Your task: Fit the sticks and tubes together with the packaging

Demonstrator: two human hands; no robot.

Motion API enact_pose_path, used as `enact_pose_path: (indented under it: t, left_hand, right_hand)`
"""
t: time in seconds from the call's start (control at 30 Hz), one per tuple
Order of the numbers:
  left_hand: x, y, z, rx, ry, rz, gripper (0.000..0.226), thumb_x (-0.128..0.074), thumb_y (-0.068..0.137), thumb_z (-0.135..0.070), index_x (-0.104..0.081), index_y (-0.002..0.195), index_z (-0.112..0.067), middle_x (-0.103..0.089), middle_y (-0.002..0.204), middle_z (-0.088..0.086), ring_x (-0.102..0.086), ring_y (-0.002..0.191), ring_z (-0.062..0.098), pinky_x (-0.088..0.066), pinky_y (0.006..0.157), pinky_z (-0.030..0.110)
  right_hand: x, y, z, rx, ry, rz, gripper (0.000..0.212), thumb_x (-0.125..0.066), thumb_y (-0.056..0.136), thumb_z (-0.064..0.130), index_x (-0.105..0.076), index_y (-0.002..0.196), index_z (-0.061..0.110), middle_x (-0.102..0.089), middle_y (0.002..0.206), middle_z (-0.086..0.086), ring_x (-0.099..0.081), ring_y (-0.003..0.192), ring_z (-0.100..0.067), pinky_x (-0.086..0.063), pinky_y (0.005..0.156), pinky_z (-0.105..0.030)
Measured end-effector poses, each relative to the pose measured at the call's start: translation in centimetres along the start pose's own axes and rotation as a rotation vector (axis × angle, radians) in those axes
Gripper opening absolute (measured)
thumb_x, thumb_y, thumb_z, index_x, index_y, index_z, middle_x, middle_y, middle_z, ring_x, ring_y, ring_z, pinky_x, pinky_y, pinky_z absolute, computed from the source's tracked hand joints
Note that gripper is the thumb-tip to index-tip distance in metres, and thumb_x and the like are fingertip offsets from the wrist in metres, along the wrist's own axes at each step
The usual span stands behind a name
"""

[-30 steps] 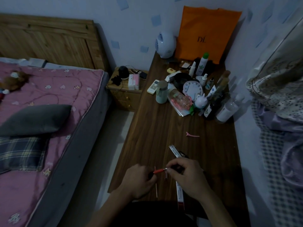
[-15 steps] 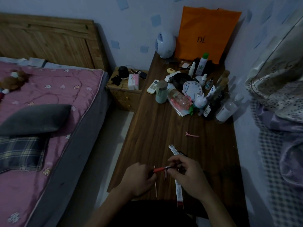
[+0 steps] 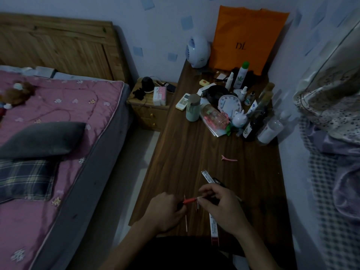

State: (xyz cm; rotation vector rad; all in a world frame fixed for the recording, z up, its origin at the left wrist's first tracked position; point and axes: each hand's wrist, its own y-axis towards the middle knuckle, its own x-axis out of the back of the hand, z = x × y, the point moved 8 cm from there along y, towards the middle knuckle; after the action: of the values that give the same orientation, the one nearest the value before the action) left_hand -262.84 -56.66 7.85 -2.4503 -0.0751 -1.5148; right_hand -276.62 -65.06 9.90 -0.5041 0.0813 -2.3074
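Since the earlier frame both hands have crept slightly toward the desk's near edge (image 3: 175, 233), otherwise unchanged: left hand (image 3: 165, 212) clenched round the red end of a small red pen-like stick (image 3: 190, 200), right hand (image 3: 219, 205) pinching its pale tip just above the desktop. Likely pulling the piece apart, needing a straight, steady pull. Thin rod (image 3: 186, 221) and long narrow box (image 3: 213, 227) lie beneath; open wood runs to the pink hair clip (image 3: 228, 159), bottles (image 3: 269, 129) beyond.

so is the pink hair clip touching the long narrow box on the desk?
Apart. The head view shows the pink hair clip lying alone, with bare wood of the desk plainly visible between it and the far end of the long narrow box.
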Motion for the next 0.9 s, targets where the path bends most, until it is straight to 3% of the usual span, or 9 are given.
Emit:
enact_pose_path:
  t: [0.07, 0.17, 0.3, 0.37, 0.47, 0.63, 0.9]
  left_hand:
    - [0.0, -0.1, 0.0, -0.001, 0.004, -0.002, 0.031, -0.04, 0.082, -0.046, -0.038, 0.06, -0.024, -0.064, 0.066, 0.007, -0.06, 0.063, 0.022, -0.033, 0.055, 0.026]
    - [0.0, -0.1, 0.0, 0.001, 0.011, 0.0, 0.032, -0.04, 0.083, -0.045, -0.043, 0.063, -0.021, -0.065, 0.07, 0.006, -0.062, 0.066, 0.022, -0.035, 0.056, 0.027]
    - [-0.1, -0.2, 0.1, 0.001, 0.008, -0.007, 0.037, -0.04, 0.084, -0.046, -0.057, 0.076, -0.014, -0.068, 0.074, 0.006, -0.064, 0.071, 0.023, -0.043, 0.059, 0.031]
    - [-0.1, -0.3, 0.0, -0.008, 0.021, -0.015, 0.035, -0.042, 0.085, -0.045, -0.058, 0.077, -0.015, -0.069, 0.077, 0.007, -0.065, 0.074, 0.025, -0.04, 0.059, 0.03]
    - [-0.3, -0.5, 0.0, -0.017, 0.012, -0.008, 0.032, -0.043, 0.085, -0.045, -0.058, 0.078, -0.017, -0.069, 0.078, 0.006, -0.065, 0.076, 0.025, -0.038, 0.059, 0.029]
    - [-0.3, -0.9, 0.3, -0.017, 0.0, -0.029, 0.034, -0.039, 0.08, -0.047, -0.055, 0.079, -0.018, -0.069, 0.079, 0.007, -0.065, 0.077, 0.028, -0.042, 0.06, 0.032]
    - [-0.7, -1.1, 0.9, -0.018, 0.026, -0.07, 0.036, -0.037, 0.077, -0.049, -0.052, 0.076, -0.016, -0.068, 0.075, 0.011, -0.065, 0.075, 0.031, -0.035, 0.055, 0.03]
  right_hand:
    - [-0.2, 0.0, -0.1, 0.005, -0.017, 0.022, 0.036, -0.074, 0.084, 0.02, -0.066, 0.091, 0.055, -0.069, 0.098, 0.022, -0.066, 0.094, 0.001, -0.054, 0.075, -0.012]
    - [-0.4, 0.0, -0.5, -0.005, -0.04, 0.022, 0.025, -0.073, 0.086, 0.017, -0.07, 0.087, 0.042, -0.073, 0.09, 0.016, -0.069, 0.088, -0.004, -0.057, 0.076, -0.019]
    - [-0.5, 0.0, -0.4, -0.02, -0.039, 0.005, 0.008, -0.071, 0.087, 0.027, -0.073, 0.082, 0.032, -0.073, 0.082, 0.011, -0.068, 0.08, -0.004, -0.053, 0.068, -0.013]
    - [-0.6, -0.1, -0.5, -0.025, -0.041, 0.008, 0.01, -0.068, 0.089, 0.032, -0.073, 0.081, 0.03, -0.072, 0.078, 0.005, -0.067, 0.074, -0.009, -0.051, 0.062, -0.016]
    - [-0.4, -0.3, -0.6, -0.039, 0.006, -0.013, 0.006, -0.071, 0.088, 0.028, -0.072, 0.087, 0.033, -0.072, 0.085, 0.01, -0.068, 0.081, -0.005, -0.052, 0.065, -0.014]
    - [-0.6, -0.6, -1.0, -0.041, 0.029, 0.027, 0.029, -0.076, 0.083, 0.015, -0.07, 0.098, 0.039, -0.072, 0.096, 0.017, -0.07, 0.092, -0.005, -0.058, 0.075, -0.02]
    - [-1.4, -0.5, -1.2, -0.049, -0.004, 0.017, 0.014, -0.073, 0.087, 0.02, -0.073, 0.088, 0.033, -0.074, 0.087, 0.012, -0.07, 0.086, -0.005, -0.055, 0.07, -0.018]
